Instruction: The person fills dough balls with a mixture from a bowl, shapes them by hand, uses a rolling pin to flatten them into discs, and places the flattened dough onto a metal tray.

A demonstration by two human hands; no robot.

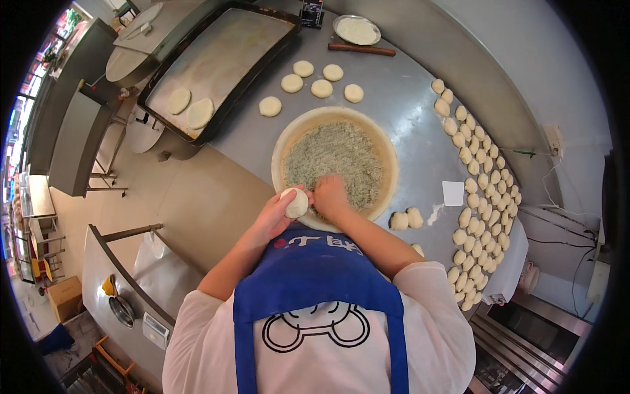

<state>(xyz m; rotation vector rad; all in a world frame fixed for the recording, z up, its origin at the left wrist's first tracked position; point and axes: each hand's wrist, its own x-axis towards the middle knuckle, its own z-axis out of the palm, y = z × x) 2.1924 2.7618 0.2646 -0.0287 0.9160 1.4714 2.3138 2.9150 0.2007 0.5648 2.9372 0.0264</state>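
Note:
My left hand [270, 215] is closed around a round, pale piece of dough [296, 204], held up at the near left rim of a wide cream-coloured bowl [388, 148]. A greenish-grey, crumbly filling [338, 152] fills much of this bowl. Down at the near side of the filling is my right hand [331, 196], its fingers curled. Their tips are hidden, so what they grip does not show. The two hands are close together, the right one just beside the dough.
Several flattened dough rounds [321, 88] lie beyond the bowl. Two more flat rounds [200, 113] sit on a dark-rimmed griddle [230, 49] at far left. A rolling pin [361, 49] lies by a plate [356, 30]. Many dough pieces [482, 197] line the right edge, near a white scraper [453, 193].

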